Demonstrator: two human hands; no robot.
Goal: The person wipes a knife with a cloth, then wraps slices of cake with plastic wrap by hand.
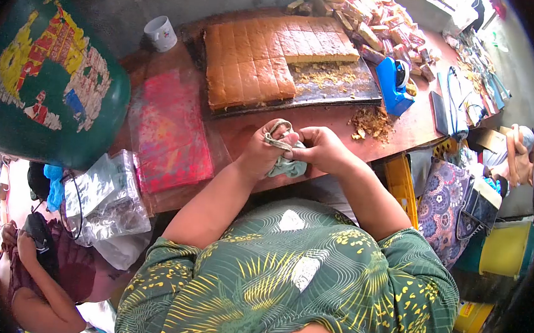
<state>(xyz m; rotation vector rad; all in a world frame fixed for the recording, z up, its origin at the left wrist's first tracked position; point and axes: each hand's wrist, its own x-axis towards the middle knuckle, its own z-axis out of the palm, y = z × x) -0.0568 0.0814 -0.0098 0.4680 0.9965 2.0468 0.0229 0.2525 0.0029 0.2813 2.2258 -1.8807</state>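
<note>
Between my two hands is a bunched pale green cloth point(290, 167), just in front of the table edge. Fingers of my left hand point(261, 149) are curled round one side of it, where a looped hem stands up. My right hand point(323, 149) pinches the other side with thumb and fingers. Beyond them lies a large brown sheet cake point(249, 60), scored into slabs, on a dark tray point(340, 97). Its front right part has been cut away, leaving crumbs on the tray. A small heap of crumbs point(371, 123) lies on the table to the right.
A blue tape dispenser point(394, 89) stands right of the tray, near a pile of wrapped slices point(376, 22). A white mug point(160, 33) is at back left. Pink plastic sheets point(171, 132) lie left, beside a green drum point(50, 83). Another person's arm point(48, 287) shows lower left.
</note>
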